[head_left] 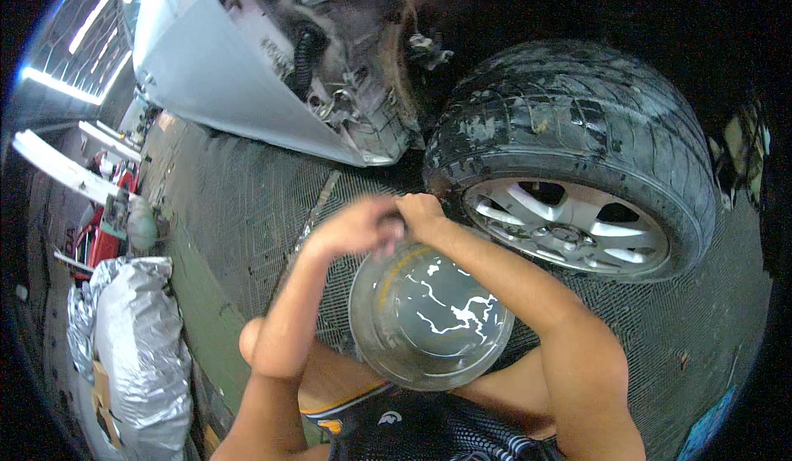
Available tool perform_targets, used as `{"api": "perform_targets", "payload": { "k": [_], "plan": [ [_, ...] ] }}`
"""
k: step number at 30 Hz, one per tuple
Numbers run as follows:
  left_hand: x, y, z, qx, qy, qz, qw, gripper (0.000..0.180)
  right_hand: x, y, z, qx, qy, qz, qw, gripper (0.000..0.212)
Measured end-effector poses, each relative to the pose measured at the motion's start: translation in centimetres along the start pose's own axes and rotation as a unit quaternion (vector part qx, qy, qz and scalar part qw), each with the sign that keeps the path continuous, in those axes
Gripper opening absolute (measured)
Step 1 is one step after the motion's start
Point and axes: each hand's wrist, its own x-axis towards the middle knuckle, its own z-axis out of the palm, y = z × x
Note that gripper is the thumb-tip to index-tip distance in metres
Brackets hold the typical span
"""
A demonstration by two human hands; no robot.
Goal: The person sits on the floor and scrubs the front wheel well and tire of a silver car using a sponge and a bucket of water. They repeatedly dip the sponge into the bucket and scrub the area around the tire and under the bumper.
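Between my knees stands a round basin [364,306] holding water [422,292] with bright reflections on its surface. Over its far rim my two hands come together. My left hand [367,223] is smeared by motion, and its fingers cannot be made out. Beside it, my right hand [418,212] is closed, knuckles up. Something small and dark lies between the hands, too hidden and blurred to name. Just right of my right hand is a car wheel with a wet, dark tyre [569,118] and a silver alloy rim [569,231].
Ahead hangs a pale car bumper [239,81] with the wheel well's inner parts [305,56] exposed. The floor [247,189] is dark and ridged. At the left lie a crumpled silver cover [140,337] and red equipment [106,238]. A blue item [709,424] sits at the lower right.
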Motion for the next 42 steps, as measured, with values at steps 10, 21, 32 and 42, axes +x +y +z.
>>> {"api": "perform_targets", "payload": {
  "k": [10, 21, 32, 42],
  "plan": [
    [7.7, -18.1, 17.9, 0.205, -0.212, -0.252, 0.922, 0.029, 1.1, -2.2, -1.3, 0.06, -0.078, 0.08, 0.992, 0.041],
    [-4.3, -5.9, 1.9, 0.001, 0.001, -0.138, 0.99, 0.021, 2.8, -1.2, 0.3, 0.143, -0.144, 0.075, 0.976, 0.051],
    [3.5, 14.6, -15.9, 0.789, 0.251, 0.391, 0.402, 0.042, 3.8, -1.3, 0.5, 0.095, -0.221, 0.087, 0.967, 0.053],
    [8.2, 13.2, -15.5, 0.883, 0.325, 0.175, 0.29, 0.051, 5.1, 0.5, 3.0, 0.127, -0.23, 0.085, 0.961, 0.053]
  ]
}}
